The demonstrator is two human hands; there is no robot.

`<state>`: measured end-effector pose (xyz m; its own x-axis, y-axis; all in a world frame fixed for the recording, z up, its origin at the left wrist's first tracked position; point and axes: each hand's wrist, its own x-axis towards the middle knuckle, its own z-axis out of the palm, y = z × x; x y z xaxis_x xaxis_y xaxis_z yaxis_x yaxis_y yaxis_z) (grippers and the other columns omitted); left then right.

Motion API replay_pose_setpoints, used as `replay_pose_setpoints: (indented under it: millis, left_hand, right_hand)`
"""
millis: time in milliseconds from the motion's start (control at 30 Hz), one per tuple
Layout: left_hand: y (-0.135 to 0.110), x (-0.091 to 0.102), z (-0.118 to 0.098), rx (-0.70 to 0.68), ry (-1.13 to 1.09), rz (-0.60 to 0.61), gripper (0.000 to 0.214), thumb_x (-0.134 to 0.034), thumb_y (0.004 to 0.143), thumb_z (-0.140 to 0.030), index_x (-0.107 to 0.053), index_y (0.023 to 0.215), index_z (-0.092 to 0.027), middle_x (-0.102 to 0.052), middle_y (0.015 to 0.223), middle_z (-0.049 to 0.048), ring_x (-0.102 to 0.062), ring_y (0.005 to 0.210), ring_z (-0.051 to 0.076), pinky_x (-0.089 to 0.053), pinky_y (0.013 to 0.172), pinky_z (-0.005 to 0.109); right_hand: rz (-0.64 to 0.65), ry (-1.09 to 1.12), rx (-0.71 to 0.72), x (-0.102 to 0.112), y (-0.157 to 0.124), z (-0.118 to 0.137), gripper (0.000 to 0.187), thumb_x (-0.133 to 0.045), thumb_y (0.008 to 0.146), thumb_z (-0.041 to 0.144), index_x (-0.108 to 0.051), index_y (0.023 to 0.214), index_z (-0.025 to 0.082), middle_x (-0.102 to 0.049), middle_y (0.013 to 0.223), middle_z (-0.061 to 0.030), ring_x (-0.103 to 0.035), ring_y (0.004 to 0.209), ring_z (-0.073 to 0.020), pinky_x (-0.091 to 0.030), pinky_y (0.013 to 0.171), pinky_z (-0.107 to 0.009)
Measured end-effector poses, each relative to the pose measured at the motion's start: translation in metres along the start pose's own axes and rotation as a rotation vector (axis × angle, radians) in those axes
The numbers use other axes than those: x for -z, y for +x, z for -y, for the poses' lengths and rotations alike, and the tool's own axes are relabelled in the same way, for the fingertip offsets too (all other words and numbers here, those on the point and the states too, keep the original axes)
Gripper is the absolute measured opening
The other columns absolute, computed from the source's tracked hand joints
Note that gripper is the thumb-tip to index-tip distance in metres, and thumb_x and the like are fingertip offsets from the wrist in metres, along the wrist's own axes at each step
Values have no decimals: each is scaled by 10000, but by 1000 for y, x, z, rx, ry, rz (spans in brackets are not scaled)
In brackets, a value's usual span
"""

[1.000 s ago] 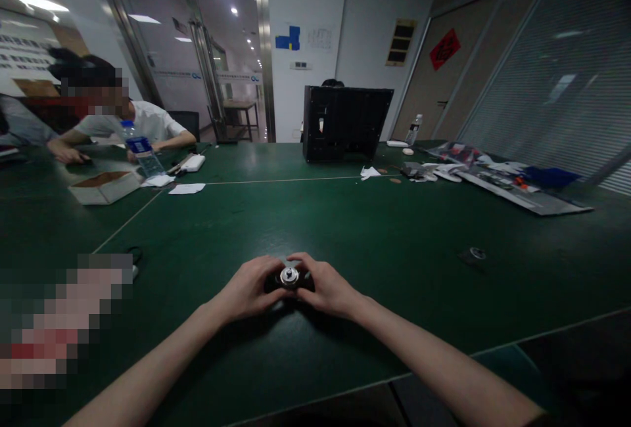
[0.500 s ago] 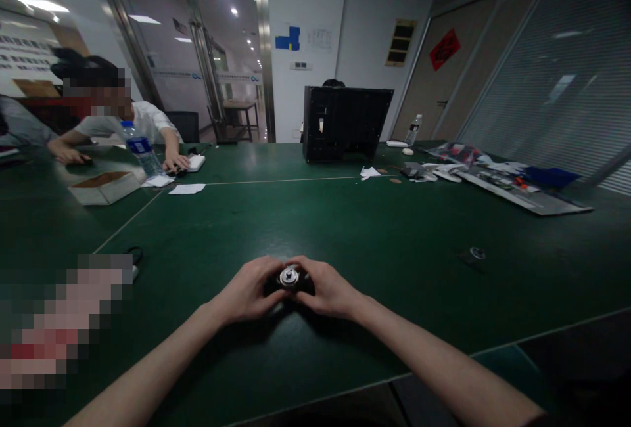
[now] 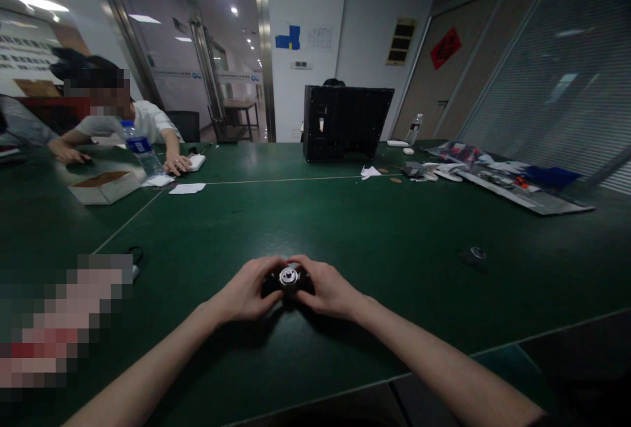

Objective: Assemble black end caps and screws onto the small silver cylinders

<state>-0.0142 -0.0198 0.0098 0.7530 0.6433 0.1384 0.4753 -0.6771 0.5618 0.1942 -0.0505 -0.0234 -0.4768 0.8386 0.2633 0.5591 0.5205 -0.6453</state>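
Observation:
In front of me, at the middle of the green table (image 3: 290,361), my left hand (image 3: 251,290) and my right hand (image 3: 328,289) curl in from either side around a small dark part with a round silver metal top (image 3: 288,276). Thumbs lie on its near side and fingers on its far side. The silver disc has a small raised centre and faces up toward me. Much of the dark body is hidden by my fingers. Further right on the table lies a similar dark part with a round silver top (image 3: 476,254).
A co-worker (image 3: 152,121) sits at the far left, near a water bottle (image 3: 141,148) and an open box (image 3: 106,190). A black monitor-like case (image 3: 348,123) stands at the back. Scraps and a cluttered board (image 3: 517,190) lie far right. A blurred-out item (image 3: 73,315) is at left.
My hands stay around the dark part almost unchanged; its silver top appears slightly turned. The co-worker's hand near the white object has shifted a little.

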Motion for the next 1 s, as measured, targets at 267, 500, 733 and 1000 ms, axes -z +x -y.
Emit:
replay_pose_setpoints:
  millis: [267,500,733,1000]
  left_hand:
    - [3,-5,2,14,-59,-31,305,-618,803,-335,-578,1061,-176,-643,976,50,-596,872,204,-451,774,296]
    - [5,-1,3,103,-283,-76,277,-598,820,-332,-582,1043,-170,-637,1010,48,-595,931,209,-457,834,316]
    - [7,-2,18,202,-553,-45,340,-607,816,-379,-540,1066,-158,-626,965,46,-605,882,207,-476,793,336]
    - [6,-6,13,264,-708,-95,429,-589,838,-373,-426,1196,-201,-610,872,13,-606,818,187,-479,756,325]
  right_hand:
    - [12,-30,-7,-4,0,-3,577,-632,757,253,-391,1281,218,-628,1075,-81,-607,932,-216,-448,795,-326]
    - [17,89,-41,1,1,0,618,-632,779,262,-326,1314,209,-652,1020,-75,-628,792,-175,-460,718,-294]
    - [-52,151,-46,5,1,4,613,-635,776,267,-325,1300,197,-670,913,-47,-608,719,-151,-447,674,-273]
    - [-91,103,-59,4,1,4,567,-635,783,340,-376,1269,205,-656,884,-40,-580,643,-129,-417,592,-241]
